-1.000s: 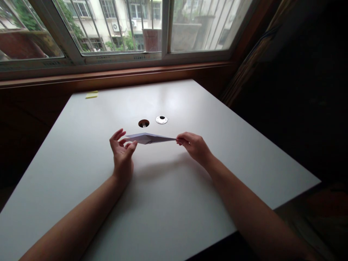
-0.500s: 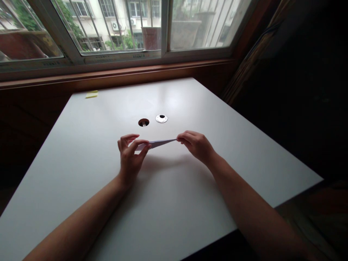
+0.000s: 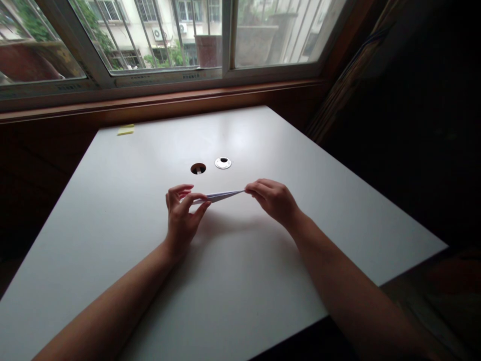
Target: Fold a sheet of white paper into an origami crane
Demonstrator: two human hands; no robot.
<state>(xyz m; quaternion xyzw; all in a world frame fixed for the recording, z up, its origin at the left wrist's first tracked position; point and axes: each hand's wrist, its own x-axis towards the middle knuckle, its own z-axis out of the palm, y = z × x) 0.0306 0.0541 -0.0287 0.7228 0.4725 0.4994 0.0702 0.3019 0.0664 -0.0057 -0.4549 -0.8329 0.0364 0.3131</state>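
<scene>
A slim paper plane (image 3: 224, 196), folded from pale bluish-white paper, is held above the white table between both hands. My left hand (image 3: 183, 210) pinches its wider end between thumb and index finger, while the other fingers are raised and curled. At the narrow, pointed end, the fingertips of my right hand (image 3: 271, 199) are pressed together on the tip. Part of the paper's left end is hidden behind my left fingers. A soft shadow of it falls on the tabletop below.
The white table (image 3: 233, 281) has a round cable hole (image 3: 198, 169), with a round silver grommet cover (image 3: 223, 163) lying beside it. A yellow sticky note (image 3: 126, 130) lies at the far left edge. A window (image 3: 158, 37) with bars and flowerpots stands behind.
My left hand has shifted slightly to the right, and the paper plane is tilted a little differently, showing less of its left part. My right hand keeps its pinch on the tip.
</scene>
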